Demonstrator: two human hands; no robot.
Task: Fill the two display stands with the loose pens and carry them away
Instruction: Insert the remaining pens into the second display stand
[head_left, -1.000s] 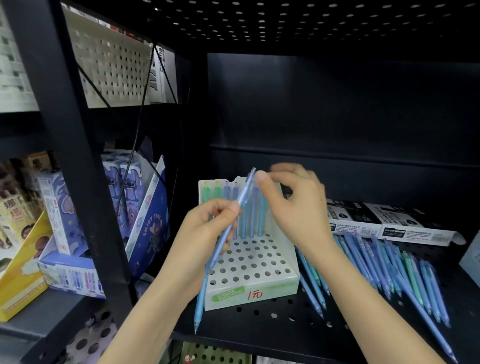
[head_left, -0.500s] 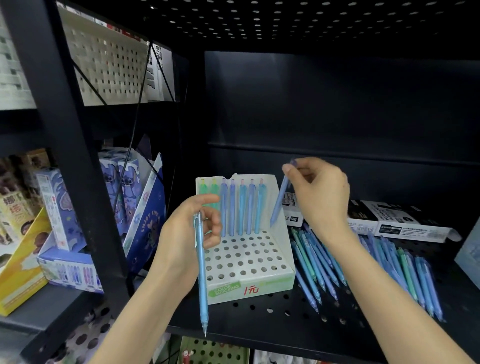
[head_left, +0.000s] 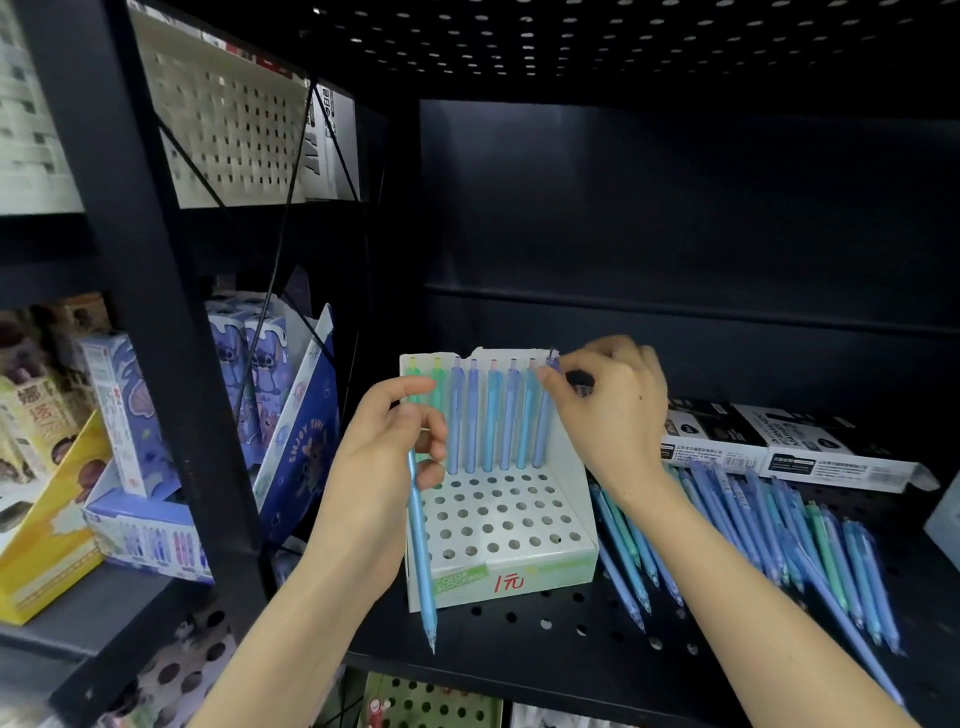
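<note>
A white display stand (head_left: 519, 566) with rows of holes sits on the black perforated shelf (head_left: 519, 639). Its back row holds several upright green and blue pens. My right hand (head_left: 610, 410) pinches the top of a blue pen (head_left: 543, 431) that stands in the rightmost back hole. My left hand (head_left: 387, 462) grips another light blue pen (head_left: 422, 561), which hangs tip down in front of the stand's left edge. A pile of loose blue and green pens (head_left: 753, 535) lies on the shelf to the right of the stand.
Black and white boxes (head_left: 779, 447) lie behind the loose pens. A black upright post (head_left: 156, 312) divides the shelves on the left. Beyond it stand blue cartoon boxes (head_left: 249, 395) and a yellow carton (head_left: 47, 519). The shelf's dark back wall is close behind.
My right hand moved left with its pen and set it upright in the back row's right end. My left hand has barely moved and still holds its pen hanging down.
</note>
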